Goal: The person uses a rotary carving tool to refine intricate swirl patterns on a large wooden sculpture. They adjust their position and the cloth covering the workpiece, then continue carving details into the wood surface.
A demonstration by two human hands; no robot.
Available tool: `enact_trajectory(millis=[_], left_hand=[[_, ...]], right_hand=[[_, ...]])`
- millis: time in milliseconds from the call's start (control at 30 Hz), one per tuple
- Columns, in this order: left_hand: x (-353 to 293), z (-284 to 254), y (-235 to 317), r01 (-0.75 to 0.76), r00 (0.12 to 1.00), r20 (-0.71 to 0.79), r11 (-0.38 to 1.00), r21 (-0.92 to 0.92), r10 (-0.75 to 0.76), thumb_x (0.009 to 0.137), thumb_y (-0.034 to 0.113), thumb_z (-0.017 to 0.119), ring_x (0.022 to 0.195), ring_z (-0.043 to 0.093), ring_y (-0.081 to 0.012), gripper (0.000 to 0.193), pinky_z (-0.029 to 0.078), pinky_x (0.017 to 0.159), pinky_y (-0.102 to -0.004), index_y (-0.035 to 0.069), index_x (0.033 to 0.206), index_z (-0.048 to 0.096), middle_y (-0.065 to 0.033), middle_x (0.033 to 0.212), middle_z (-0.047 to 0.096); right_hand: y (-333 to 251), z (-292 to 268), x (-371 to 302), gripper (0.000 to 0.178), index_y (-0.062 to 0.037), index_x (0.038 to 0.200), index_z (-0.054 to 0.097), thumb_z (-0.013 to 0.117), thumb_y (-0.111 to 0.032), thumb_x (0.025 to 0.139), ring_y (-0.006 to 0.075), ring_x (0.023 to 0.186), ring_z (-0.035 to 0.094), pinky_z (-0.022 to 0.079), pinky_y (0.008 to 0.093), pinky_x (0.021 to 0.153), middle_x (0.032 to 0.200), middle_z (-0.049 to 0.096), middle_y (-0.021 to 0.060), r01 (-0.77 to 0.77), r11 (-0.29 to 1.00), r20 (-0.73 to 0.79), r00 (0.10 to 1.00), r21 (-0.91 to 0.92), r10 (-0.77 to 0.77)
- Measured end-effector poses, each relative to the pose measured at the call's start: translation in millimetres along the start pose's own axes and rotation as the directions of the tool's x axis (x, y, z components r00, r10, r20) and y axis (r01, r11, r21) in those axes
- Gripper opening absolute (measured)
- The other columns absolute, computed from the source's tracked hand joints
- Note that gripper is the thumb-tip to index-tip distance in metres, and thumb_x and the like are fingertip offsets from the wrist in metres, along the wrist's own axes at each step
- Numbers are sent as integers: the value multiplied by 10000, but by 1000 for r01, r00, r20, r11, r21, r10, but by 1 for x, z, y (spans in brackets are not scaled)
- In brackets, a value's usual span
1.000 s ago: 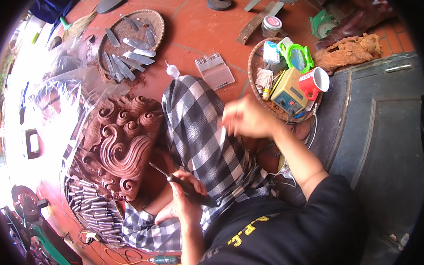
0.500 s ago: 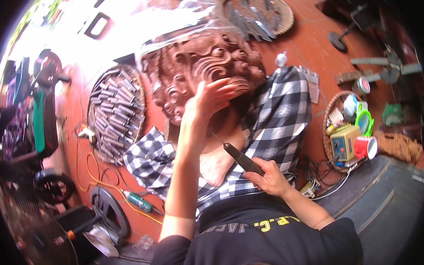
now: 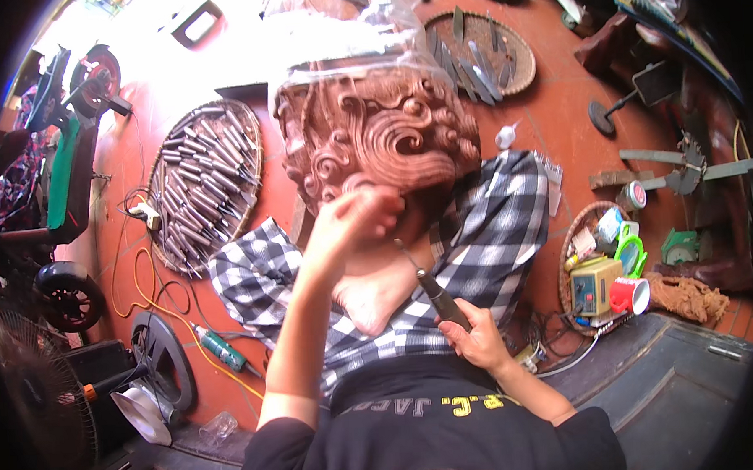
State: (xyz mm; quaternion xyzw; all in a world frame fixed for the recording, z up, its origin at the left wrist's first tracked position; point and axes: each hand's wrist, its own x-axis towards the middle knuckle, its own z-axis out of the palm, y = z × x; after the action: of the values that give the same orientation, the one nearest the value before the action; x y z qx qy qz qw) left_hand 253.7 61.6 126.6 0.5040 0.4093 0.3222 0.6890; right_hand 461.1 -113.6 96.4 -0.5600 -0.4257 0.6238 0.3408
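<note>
My left hand hovers just in front of the lower edge of a reddish-brown wood carving with swirls and round curls. Its fingers are loosely bent and somewhat blurred, and nothing shows in them. My right hand is closed round a dark rotary carving handpiece above my lap. The tool's thin metal tip points up and left, apart from the carving. Clear plastic wrap covers the carving's far part. My crossed legs in checked trousers frame its near side.
To the left lies a wicker tray of many chisels; a round tray holds blades at far right. A basket with a control box and red mug stands right. A green power tool and yellow cord lie left; a fan stands nearby.
My left hand has drawn back from the carving's face toward me, its fingers now more bent. The handpiece has tipped more upright in my right hand. The whole view has shifted slightly.
</note>
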Motion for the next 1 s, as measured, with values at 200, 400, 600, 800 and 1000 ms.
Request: enact_trajectory(millis=[200, 400, 600, 800, 1000], left_hand=[[-31, 32, -28, -119, 958, -276, 982, -149, 75, 921, 220, 694, 703, 621, -102, 232, 489, 668, -229, -12, 933, 693, -73, 792, 695], [-31, 29, -43, -174, 892, -443, 973, -153, 89, 922, 218, 698, 635, 626, -96, 199, 485, 608, -205, 69, 899, 568, -25, 727, 636], [-35, 32, -35, -142, 904, -422, 980, -137, 72, 923, 253, 695, 646, 602, -52, 249, 474, 619, -192, 6, 897, 712, -33, 737, 689], [-37, 29, -50, -165, 895, -443, 958, -234, 46, 910, 196, 706, 700, 647, -89, 196, 504, 659, -221, 3, 945, 702, -68, 811, 717], [-40, 30, -50, -183, 933, -358, 894, -410, 27, 968, 239, 618, 846, 693, -166, 264, 536, 792, -278, -11, 1015, 690, -114, 893, 723]], right_hand=[[-4, 15, 16, 315, -5, 982, 614, 739, -272, 870, 329, 668, 689, 502, 370, 569, 719, 653, 174, 268, 872, -217, 900, -411, -379], [5, 31, 20, 348, 12, 1013, 606, 746, -265, 855, 384, 710, 679, 521, 404, 581, 780, 662, 185, 332, 792, -243, 829, -513, -504], [16, 35, 26, 364, 33, 1042, 582, 736, -241, 859, 410, 727, 666, 525, 434, 600, 844, 653, 216, 315, 715, -213, 812, -624, -543], [18, 41, 29, 357, 14, 1042, 573, 744, -233, 850, 399, 725, 675, 526, 435, 603, 832, 663, 207, 288, 655, -183, 813, -698, -553], [18, 39, 28, 347, 30, 1020, 557, 724, -241, 880, 293, 627, 663, 498, 396, 573, 747, 650, 173, 204, 894, -86, 962, -399, -258]])
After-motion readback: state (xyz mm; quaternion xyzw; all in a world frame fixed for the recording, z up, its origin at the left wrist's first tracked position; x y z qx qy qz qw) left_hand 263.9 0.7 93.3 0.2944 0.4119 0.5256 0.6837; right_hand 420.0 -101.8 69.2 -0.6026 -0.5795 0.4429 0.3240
